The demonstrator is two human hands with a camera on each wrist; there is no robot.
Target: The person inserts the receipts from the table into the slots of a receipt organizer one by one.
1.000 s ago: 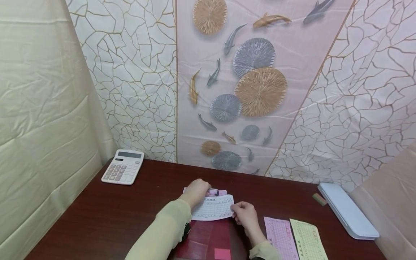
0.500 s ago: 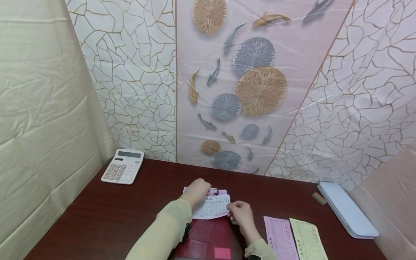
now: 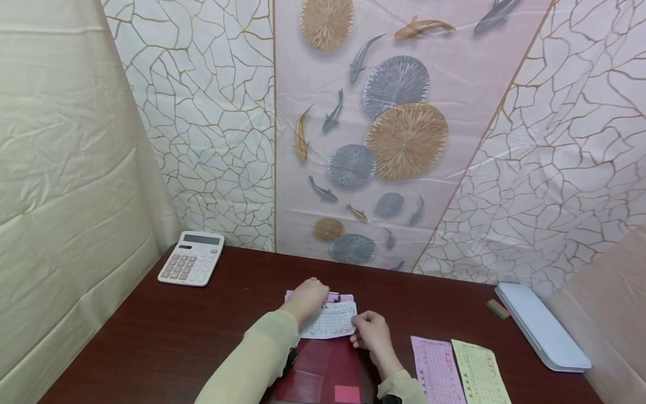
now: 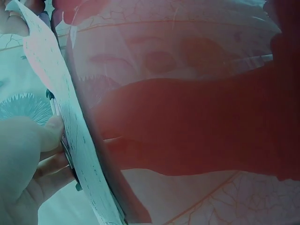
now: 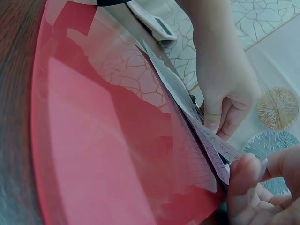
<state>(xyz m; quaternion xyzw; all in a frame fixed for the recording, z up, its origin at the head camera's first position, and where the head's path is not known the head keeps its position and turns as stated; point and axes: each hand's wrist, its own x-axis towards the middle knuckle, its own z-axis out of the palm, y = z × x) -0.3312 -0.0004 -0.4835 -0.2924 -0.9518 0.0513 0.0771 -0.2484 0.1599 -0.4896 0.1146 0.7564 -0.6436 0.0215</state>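
A glossy dark-red folder or clipboard (image 3: 315, 367) lies on the table, with a metal clip (image 3: 333, 297) and the top of a pinkish-purple sheet (image 3: 347, 298) at its far end. Over it lies a white printed form (image 3: 330, 324). My left hand (image 3: 309, 297) grips the clip, thumb and fingers on opposite sides of it in the left wrist view. The jaws of the clip are mostly hidden. At the form's right edge, my right hand (image 3: 372, 335) pinches the paper between thumb and forefinger (image 5: 276, 164). Whether the clip bears on the form cannot be seen.
A purple printed form (image 3: 438, 367) and a yellow one (image 3: 481, 370) lie right of my right hand. Farther right are a pale blue case (image 3: 542, 325) and a small green-brown block (image 3: 498, 309). The white calculator (image 3: 192, 259) sits at the far left, near the curtain.
My right hand has shifted slightly left with the white form's right edge, and that sheet now lies flatter and squarer to the folder. My left hand has stayed at the clip.
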